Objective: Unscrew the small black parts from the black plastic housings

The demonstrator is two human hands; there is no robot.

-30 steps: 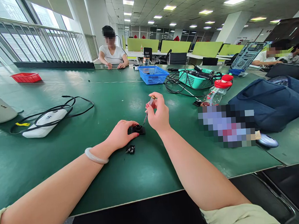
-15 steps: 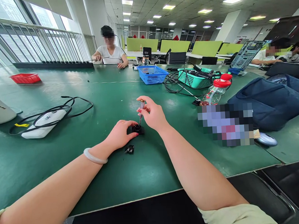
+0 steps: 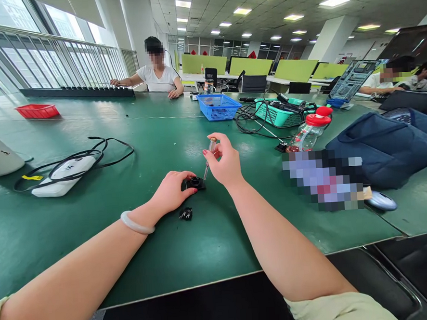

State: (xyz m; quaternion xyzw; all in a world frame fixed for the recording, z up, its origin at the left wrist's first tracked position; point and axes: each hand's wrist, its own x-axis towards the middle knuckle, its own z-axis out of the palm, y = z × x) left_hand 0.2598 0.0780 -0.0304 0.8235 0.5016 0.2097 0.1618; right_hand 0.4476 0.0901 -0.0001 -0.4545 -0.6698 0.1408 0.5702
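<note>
A small black part [image 3: 196, 183] with a raised round rim lies on the green table, its left end covered by my fingers. My left hand [image 3: 172, 189] grips it between thumb and fingers. In my right hand [image 3: 226, 160] is a screwdriver [image 3: 210, 154] with a clear handle, pinched by thumb and fingers. It leans, tip down, with the shaft end at the right edge of the black part; whether they touch I cannot tell. Nearer to me a black piece with shiny metal prongs [image 3: 185, 214] rests on the table.
On the left lies a white device [image 3: 64, 176] with a looped black cable. Farther back stand a red tray [image 3: 37, 111], a blue basket [image 3: 219, 107] and a green basket [image 3: 276, 115]. A red-lidded jar [image 3: 308, 131] and a dark blue bag [image 3: 382, 145] occupy the right. Another person [image 3: 159, 76] sits opposite.
My right hand has moved the screwdriver slightly to the right, off the middle of the black part to its edge. The person opposite has stretched an arm out to the left.
</note>
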